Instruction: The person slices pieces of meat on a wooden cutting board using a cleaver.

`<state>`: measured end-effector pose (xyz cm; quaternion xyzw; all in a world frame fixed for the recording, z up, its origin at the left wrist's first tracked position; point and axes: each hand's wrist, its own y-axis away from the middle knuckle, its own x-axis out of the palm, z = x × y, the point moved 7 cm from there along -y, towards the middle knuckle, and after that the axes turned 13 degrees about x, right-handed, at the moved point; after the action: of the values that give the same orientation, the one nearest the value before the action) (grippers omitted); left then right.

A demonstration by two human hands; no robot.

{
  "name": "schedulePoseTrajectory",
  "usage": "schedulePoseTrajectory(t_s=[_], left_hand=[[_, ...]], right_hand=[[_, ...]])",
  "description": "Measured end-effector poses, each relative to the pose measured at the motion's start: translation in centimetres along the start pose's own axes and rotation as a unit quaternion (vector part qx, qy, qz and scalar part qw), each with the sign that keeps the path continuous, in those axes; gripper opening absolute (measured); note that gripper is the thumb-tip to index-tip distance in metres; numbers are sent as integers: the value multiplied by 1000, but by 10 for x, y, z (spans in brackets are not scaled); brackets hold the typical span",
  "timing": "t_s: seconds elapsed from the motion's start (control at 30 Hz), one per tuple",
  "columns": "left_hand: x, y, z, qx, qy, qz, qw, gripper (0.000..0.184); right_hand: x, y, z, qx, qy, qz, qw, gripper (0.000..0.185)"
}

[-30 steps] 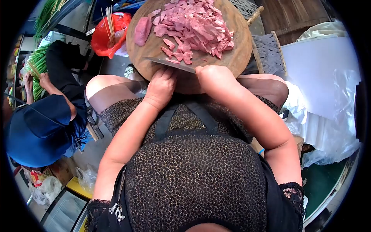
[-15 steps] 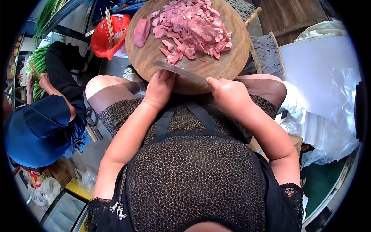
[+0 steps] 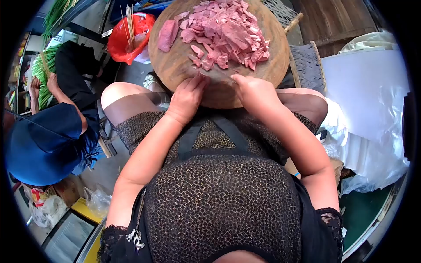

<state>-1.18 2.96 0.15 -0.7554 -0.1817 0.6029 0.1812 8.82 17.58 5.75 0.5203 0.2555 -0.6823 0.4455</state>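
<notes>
Sliced pink meat (image 3: 234, 33) is heaped on the round wooden board (image 3: 175, 70) between my knees. A thicker piece of meat (image 3: 168, 35) lies to the left of the heap. My right hand (image 3: 254, 92) is closed round the knife's handle at the board's near edge. The knife's blade (image 3: 221, 75) is seen almost edge-on and is hard to make out. My left hand (image 3: 189, 94) is closed at the near left of the board, its fingertips by the blade. What those fingers press on is too small to name.
A red bag-lined container (image 3: 127, 39) with thin sticks stands beyond the board at the left. A co-worker in dark blue (image 3: 48, 144) sits at the left, hands on green stalks (image 3: 41, 74). Woven chairs and a white sheet (image 3: 364, 92) are at the right.
The knife has turned from a broad view of its blade to a thin edge. My right hand has shifted slightly left and up since half a second ago. The whole view has shifted a little.
</notes>
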Motion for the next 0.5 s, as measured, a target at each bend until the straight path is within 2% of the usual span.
schedulePoseTrajectory(t_s=[0.07, 0.1, 0.13, 0.2, 0.23, 0.27, 0.33, 0.5], left_hand=[[14, 6, -1, 44, -49, 69, 995, 36], [18, 7, 2, 7, -29, 96, 995, 35], [19, 5, 0, 11, -25, 96, 995, 35], [8, 1, 2, -29, 17, 2, 999, 35], [10, 4, 6, -64, 69, -1, 996, 35], [10, 4, 7, -62, 71, 1, 996, 35], [9, 0, 0, 7, -16, 24, 1000, 36], [5, -1, 0, -3, -10, 32, 999, 39]], right_hand=[[-10, 26, 4, -19, -8, -1, 1000, 15], [-11, 35, 3, -13, 21, 21, 999, 13], [-9, 42, 0, -6, 49, 43, 998, 12], [-9, 49, -3, -14, 44, 35, 998, 11], [-9, 50, -4, -12, 55, 45, 997, 11], [-9, 51, -3, -11, 66, 54, 996, 11], [-11, 48, -1, -8, 71, 68, 995, 11], [-8, 32, 11, 28, 70, 137, 988, 13]])
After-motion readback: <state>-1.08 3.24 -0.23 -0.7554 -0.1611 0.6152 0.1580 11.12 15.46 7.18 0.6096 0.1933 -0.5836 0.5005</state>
